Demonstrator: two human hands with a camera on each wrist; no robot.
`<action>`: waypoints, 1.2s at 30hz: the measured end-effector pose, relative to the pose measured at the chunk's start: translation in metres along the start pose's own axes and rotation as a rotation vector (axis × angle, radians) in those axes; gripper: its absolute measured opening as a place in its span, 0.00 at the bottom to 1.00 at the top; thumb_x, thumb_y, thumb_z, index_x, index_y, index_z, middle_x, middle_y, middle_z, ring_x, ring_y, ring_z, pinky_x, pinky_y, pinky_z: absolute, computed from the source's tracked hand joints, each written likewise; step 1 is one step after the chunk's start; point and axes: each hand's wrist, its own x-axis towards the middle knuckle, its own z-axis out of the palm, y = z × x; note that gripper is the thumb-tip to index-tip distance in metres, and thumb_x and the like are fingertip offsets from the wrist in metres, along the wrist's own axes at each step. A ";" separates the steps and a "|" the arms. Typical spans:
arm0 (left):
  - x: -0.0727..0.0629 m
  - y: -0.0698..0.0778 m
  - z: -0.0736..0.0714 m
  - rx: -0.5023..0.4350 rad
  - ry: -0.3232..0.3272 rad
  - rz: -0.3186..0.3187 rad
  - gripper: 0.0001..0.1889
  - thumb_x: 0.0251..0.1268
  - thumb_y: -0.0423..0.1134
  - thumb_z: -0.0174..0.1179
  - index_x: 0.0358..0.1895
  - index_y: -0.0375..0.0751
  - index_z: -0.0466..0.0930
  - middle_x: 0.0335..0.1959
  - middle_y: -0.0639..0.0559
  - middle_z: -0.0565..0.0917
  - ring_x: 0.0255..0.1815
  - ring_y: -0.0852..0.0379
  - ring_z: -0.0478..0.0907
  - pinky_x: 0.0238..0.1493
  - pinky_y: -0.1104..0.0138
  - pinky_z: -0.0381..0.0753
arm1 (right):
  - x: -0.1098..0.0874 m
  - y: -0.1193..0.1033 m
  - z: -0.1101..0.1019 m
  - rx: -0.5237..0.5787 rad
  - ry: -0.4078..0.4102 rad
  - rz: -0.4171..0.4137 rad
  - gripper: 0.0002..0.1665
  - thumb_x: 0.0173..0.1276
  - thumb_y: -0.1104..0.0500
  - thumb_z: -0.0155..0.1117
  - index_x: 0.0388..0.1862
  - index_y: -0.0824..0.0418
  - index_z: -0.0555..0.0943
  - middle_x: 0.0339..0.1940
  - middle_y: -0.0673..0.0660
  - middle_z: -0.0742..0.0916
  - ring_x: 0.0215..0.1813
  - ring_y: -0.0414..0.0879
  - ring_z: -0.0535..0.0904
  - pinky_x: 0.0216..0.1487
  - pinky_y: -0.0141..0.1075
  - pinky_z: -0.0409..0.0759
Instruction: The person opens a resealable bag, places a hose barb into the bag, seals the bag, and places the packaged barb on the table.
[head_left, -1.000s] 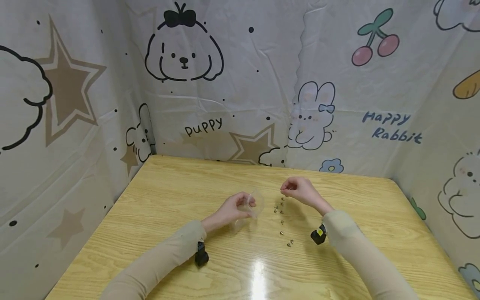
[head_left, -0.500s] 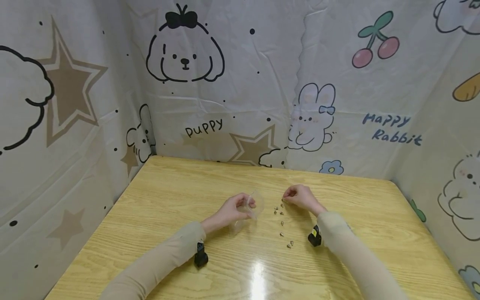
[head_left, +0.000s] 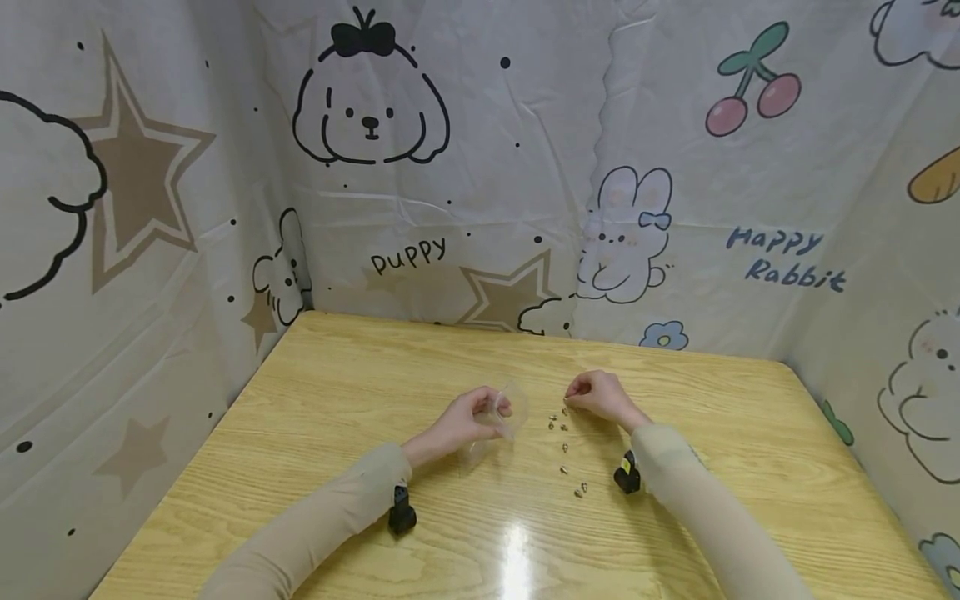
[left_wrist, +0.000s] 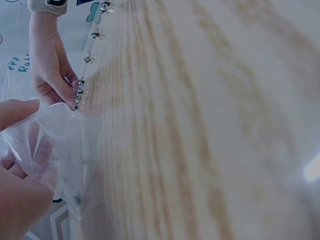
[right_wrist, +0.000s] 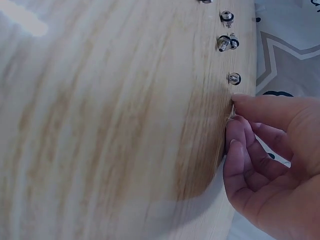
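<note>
My left hand [head_left: 459,419] holds a clear plastic bag [left_wrist: 62,132], its mouth spread towards the right. A few small dark shapes show through the bag's lower part in the left wrist view. Over on the right, my right hand [head_left: 602,392] is at the far end of a loose row of small metal fittings [head_left: 565,448]. Its thumb and index finger pinch a small metal fitting [right_wrist: 231,115], mostly hidden by the fingertips. The nearest loose fitting [right_wrist: 234,78] has a dark ring and lies just beside the thumb.
Several more fittings run towards the front of the wooden table [head_left: 360,367], with a pair [head_left: 581,489] lying closest to the front. A printed cloth [head_left: 480,167] hangs behind the table and along both sides. Glare shows near the front middle.
My right hand has come down and slightly nearer to the far end of the row, its fingertips closing on a fitting. My left hand and the bag have stayed in place.
</note>
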 end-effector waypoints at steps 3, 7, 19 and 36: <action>0.000 0.000 0.000 -0.013 0.001 -0.006 0.18 0.61 0.27 0.67 0.53 0.33 0.75 0.57 0.36 0.82 0.63 0.41 0.77 0.61 0.59 0.82 | 0.000 0.000 0.000 -0.001 -0.007 -0.002 0.04 0.63 0.63 0.68 0.33 0.64 0.86 0.31 0.58 0.88 0.31 0.40 0.76 0.37 0.32 0.76; 0.000 -0.001 0.000 -0.010 0.004 -0.011 0.18 0.60 0.27 0.66 0.53 0.34 0.75 0.57 0.37 0.82 0.63 0.42 0.77 0.62 0.57 0.80 | 0.000 -0.001 0.000 -0.004 -0.018 0.007 0.05 0.63 0.63 0.67 0.33 0.65 0.86 0.30 0.57 0.88 0.29 0.39 0.75 0.33 0.30 0.75; 0.001 -0.001 0.002 0.004 0.018 -0.008 0.18 0.60 0.27 0.67 0.52 0.33 0.76 0.56 0.37 0.82 0.62 0.42 0.78 0.64 0.56 0.79 | -0.006 -0.012 -0.013 0.026 -0.004 -0.012 0.04 0.63 0.64 0.65 0.35 0.64 0.84 0.34 0.58 0.88 0.35 0.43 0.80 0.39 0.33 0.81; 0.002 -0.002 0.003 0.001 0.002 -0.008 0.17 0.60 0.27 0.66 0.52 0.32 0.75 0.56 0.35 0.82 0.63 0.41 0.77 0.63 0.57 0.80 | -0.026 -0.067 -0.036 0.080 0.043 -0.238 0.04 0.66 0.59 0.69 0.35 0.60 0.85 0.33 0.54 0.89 0.36 0.40 0.83 0.40 0.28 0.83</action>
